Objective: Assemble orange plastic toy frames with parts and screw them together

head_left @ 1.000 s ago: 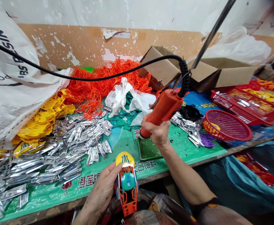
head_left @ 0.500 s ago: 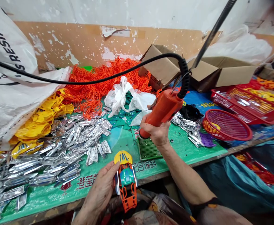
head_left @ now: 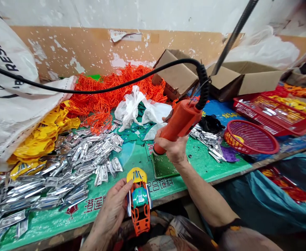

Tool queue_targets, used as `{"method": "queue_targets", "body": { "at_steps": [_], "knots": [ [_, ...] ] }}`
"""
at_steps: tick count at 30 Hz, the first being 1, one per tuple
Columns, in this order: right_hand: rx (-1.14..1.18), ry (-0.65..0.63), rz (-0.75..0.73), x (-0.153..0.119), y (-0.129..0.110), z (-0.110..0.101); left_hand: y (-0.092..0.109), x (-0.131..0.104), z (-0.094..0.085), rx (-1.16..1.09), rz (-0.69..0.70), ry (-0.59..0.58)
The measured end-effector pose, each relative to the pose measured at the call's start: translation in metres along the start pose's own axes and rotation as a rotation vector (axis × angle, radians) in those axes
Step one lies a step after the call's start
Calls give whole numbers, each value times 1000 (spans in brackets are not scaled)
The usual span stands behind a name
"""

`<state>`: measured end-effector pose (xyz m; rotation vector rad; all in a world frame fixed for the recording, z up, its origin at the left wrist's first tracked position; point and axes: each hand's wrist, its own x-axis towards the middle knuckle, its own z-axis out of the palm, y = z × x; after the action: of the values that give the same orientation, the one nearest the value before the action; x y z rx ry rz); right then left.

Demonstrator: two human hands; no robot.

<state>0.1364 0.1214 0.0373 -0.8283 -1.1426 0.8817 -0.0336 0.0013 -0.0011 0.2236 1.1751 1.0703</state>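
Observation:
My left hand (head_left: pixel 114 204) grips a toy car body (head_left: pixel 139 200) by its left side, near the table's front edge. The body has a yellow nose, a green middle, silver side strips and an orange frame. Wrapped round an orange electric screwdriver (head_left: pixel 178 122) is my right hand (head_left: pixel 176 148). The tool is tilted, its lower end over a small green gridded tray (head_left: pixel 166 166); its bit cannot be made out. A black cable (head_left: pixel 100 91) runs from its top to the left, and a coiled spring (head_left: pixel 234 36) rises from there.
Silver plastic strips (head_left: pixel 71 174) cover the table's left side, with yellow parts (head_left: pixel 43 139) and orange frames (head_left: pixel 121 87) behind. A white bag (head_left: pixel 136 108) lies over green parts. Cardboard boxes (head_left: pixel 247 78), a red round basket (head_left: pixel 251 137) and a red crate (head_left: pixel 275 113) stand to the right.
The whole view has shifted slightly. Both hands keep their holds on the toy car body and the electric screwdriver, with little other visible movement.

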Motion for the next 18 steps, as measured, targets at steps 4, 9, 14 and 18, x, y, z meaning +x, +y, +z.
{"method": "queue_targets", "body": {
  "at_steps": [4,9,14,18],
  "knots": [
    [12,-2,13,0,-1,1,-1,2,0,-2,3,9],
    [19,11,15,0,-1,2,-1,1,1,8,8,30],
    [-5,21,30,0,3,2,-1,1,0,23,35,41],
    [12,14,12,-1,4,3,-4,3,-4,15,93,39]
  ]
}}
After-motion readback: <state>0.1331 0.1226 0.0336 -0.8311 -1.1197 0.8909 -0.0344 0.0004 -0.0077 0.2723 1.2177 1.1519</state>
